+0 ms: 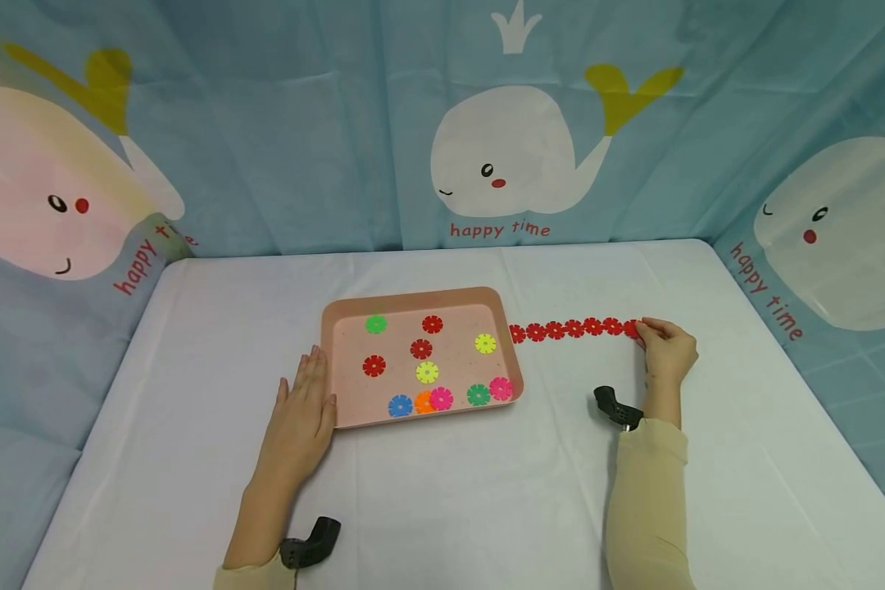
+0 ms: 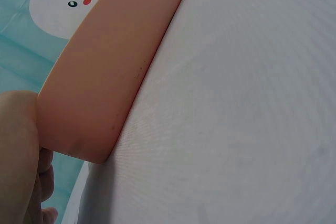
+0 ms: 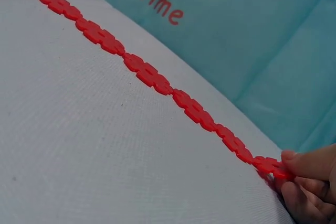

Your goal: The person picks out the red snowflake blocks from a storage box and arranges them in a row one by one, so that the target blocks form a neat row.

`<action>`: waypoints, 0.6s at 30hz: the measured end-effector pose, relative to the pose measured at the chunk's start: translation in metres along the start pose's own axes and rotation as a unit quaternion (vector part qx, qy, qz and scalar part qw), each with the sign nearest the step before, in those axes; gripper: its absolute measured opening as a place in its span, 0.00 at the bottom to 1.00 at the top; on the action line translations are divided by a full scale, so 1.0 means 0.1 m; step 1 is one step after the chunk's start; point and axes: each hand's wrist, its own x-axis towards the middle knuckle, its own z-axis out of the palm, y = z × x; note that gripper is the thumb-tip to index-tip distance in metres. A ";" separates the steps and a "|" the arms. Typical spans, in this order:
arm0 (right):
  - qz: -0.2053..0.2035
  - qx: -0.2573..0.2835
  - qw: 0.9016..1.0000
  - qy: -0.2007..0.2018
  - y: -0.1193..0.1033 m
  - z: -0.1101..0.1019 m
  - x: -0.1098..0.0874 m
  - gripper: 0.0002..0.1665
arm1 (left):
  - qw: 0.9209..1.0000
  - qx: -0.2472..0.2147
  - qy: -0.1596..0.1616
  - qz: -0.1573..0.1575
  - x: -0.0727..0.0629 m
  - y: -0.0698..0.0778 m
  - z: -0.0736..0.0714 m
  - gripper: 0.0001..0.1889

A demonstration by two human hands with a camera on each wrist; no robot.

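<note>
A row of several red snowflake discs [image 1: 574, 329] stretches along the white cloth from the tray's right side. My right hand [image 1: 667, 354] pinches the disc at its right end between thumb and fingers. In the right wrist view that end disc [image 3: 270, 166] is slightly raised off the cloth, and the discs [image 3: 147, 73] run edge to edge. The pink tray [image 1: 413, 300] lies in the middle. Against its left side rests my left hand [image 1: 298, 426], fingers straight. From the left wrist, the tray's outer wall [image 2: 113, 61] shows beside that hand.
Inside the tray lie loose discs: red [image 1: 374, 365], green [image 1: 376, 324], yellow [image 1: 485, 343], blue [image 1: 401, 406], orange and pink [image 1: 441, 399]. The white cloth [image 1: 472, 492] covers the table. Blue whale-print curtains [image 1: 302, 147] stand behind and at both sides.
</note>
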 end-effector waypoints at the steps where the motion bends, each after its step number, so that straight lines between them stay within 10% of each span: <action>1: -0.002 -0.007 1.000 0.001 0.00 0.00 0.00 0.17 | 1.000 -0.001 0.000 0.001 0.00 0.00 0.00 0.30; 18: 0.015 0.045 0.999 -0.010 -0.01 -0.01 0.00 0.16 | 1.000 -0.003 -0.003 -0.002 0.00 0.02 -0.02 0.31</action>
